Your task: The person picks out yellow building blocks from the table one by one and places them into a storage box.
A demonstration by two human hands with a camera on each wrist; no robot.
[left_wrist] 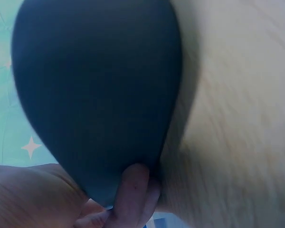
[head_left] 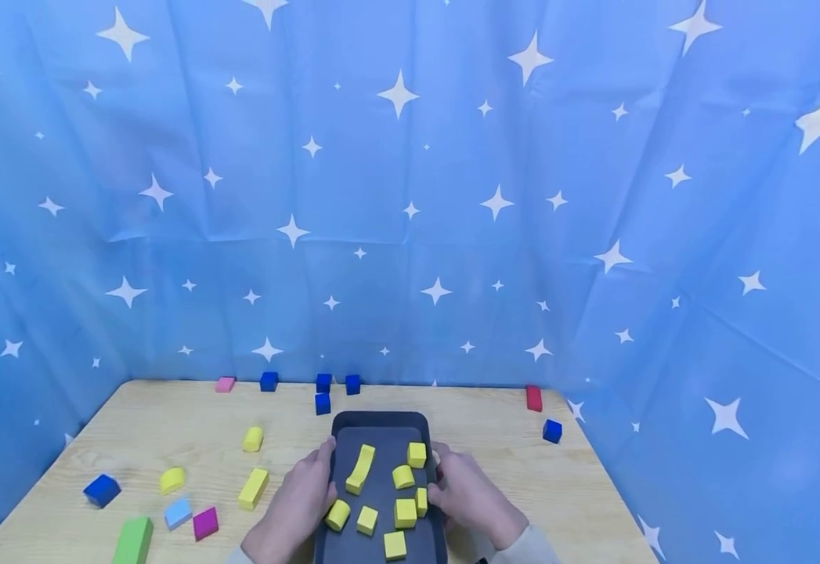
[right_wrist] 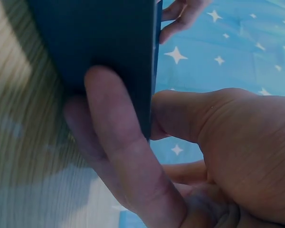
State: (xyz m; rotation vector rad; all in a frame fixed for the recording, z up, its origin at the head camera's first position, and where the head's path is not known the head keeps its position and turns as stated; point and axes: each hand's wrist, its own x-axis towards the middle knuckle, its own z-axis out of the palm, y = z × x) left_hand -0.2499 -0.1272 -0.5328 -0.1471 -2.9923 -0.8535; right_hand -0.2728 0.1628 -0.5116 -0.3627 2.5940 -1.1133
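Note:
A dark rectangular tray (head_left: 381, 435) lies lengthwise in front of me, several yellow blocks spread over its floor. Among them are an arched yellow block (head_left: 360, 469), a yellow cube (head_left: 417, 454) near the right wall and a yellow cylinder (head_left: 337, 515) by the left wall. My left hand (head_left: 299, 497) grips the tray's left side, thumb at the rim. On the opposite side my right hand (head_left: 473, 495) holds the right wall. In the right wrist view, the thumb is at the rim and fingers (right_wrist: 116, 114) press the outer wall. The left wrist view shows fingers (left_wrist: 133, 190) against the tray's outside.
Loose on the table (head_left: 494, 423) at left are yellow blocks (head_left: 253, 489), a green block (head_left: 133, 540), a light blue block (head_left: 178, 513), a magenta block (head_left: 205, 523) and a blue cube (head_left: 102, 490). More blue cubes (head_left: 269, 381) line the back; a red block (head_left: 533, 398) sits back right.

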